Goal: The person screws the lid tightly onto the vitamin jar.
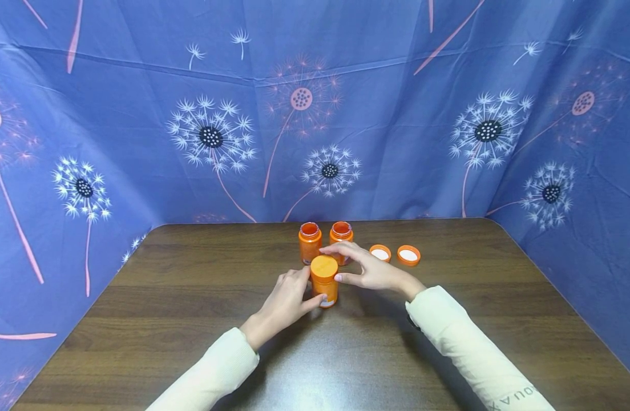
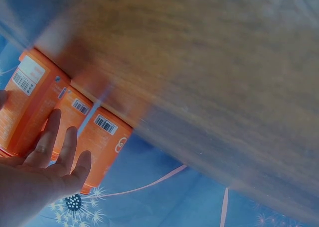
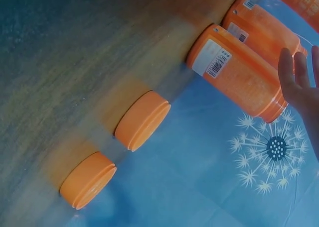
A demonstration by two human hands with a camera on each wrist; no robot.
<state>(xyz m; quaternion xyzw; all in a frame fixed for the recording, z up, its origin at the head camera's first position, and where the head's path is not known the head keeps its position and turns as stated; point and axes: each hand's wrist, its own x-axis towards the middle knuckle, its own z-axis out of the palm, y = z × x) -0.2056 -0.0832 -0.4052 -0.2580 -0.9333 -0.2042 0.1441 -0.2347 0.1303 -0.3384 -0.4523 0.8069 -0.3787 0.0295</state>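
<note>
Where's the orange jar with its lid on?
In the head view, the lidded orange plastic jar stands centrally on the brown wood-grain table, between the person's left hand and right hand, in front of two open orange jars.

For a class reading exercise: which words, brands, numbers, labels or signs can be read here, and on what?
No word or number reads surely.
Right sleeve: letters, too small and turned to read.
Orange bottles: labels with barcodes; print and digits too blurred.
Rightmost bottle, left wrist view: a pale looped sign.
</note>
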